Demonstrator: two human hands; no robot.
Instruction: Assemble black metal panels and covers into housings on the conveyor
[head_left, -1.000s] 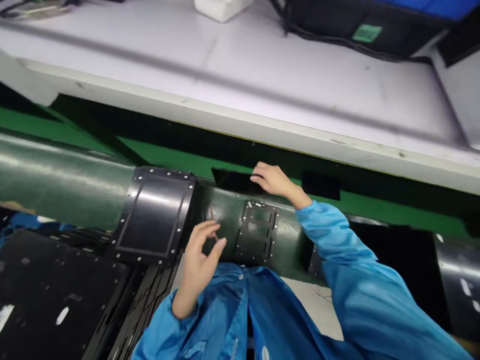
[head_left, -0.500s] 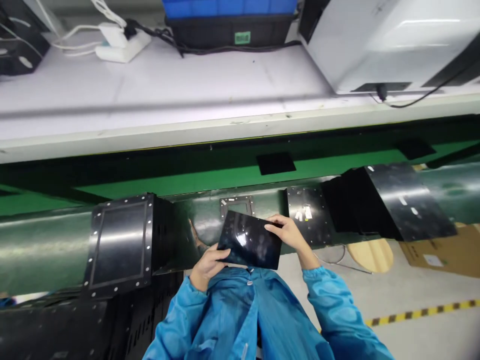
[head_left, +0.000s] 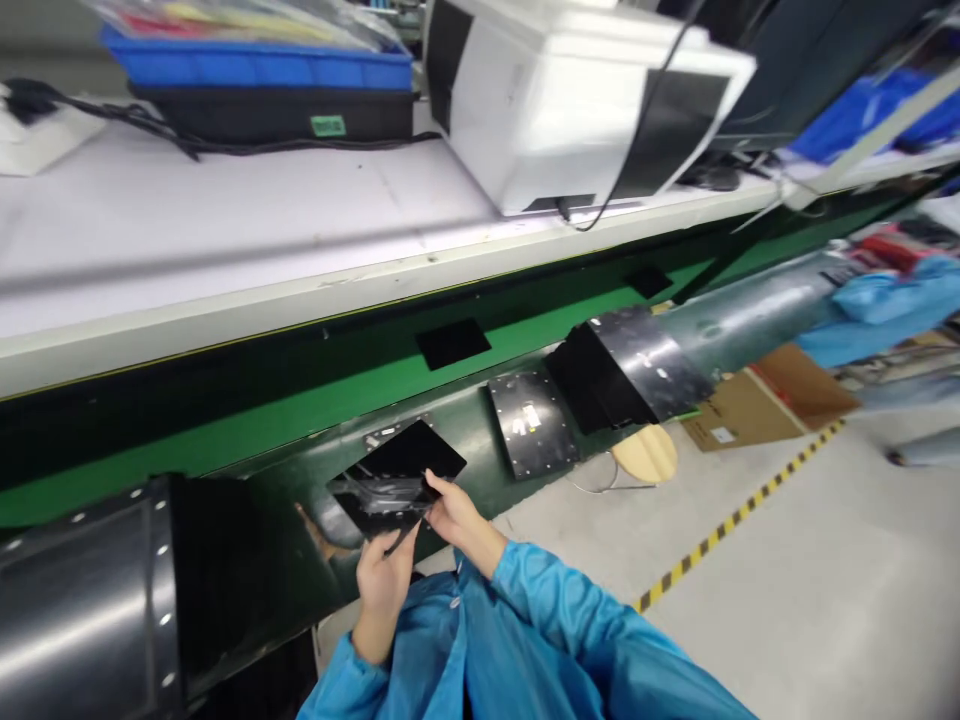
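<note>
A glossy black rectangular panel (head_left: pixel 405 475) is held tilted above the dark green work surface (head_left: pixel 285 500). My left hand (head_left: pixel 386 575) grips its lower edge, thumb and fingers pinched near the corner. My right hand (head_left: pixel 456 512) holds the lower right side, with the fingers partly behind the panel. Behind the panel, a small dark frame (head_left: pixel 386 432) lies partly covered. To the right rests a black plate (head_left: pixel 531 425) with pale labels and dots along its edges.
Large black housings stand at the left (head_left: pixel 82 610) and right (head_left: pixel 649 360). Beyond is a white shelf (head_left: pixel 247 220) with a blue bin (head_left: pixel 270 70) and a white machine (head_left: pixel 555 110). A stool (head_left: pixel 646 455) and cardboard box (head_left: pixel 739 415) sit on the floor. At far right, a person's leg (head_left: pixel 930 447) shows.
The view has swung to the right, showing more floor. The panel has turned and tilted, and both hands have moved to its lower edge, closer together.
</note>
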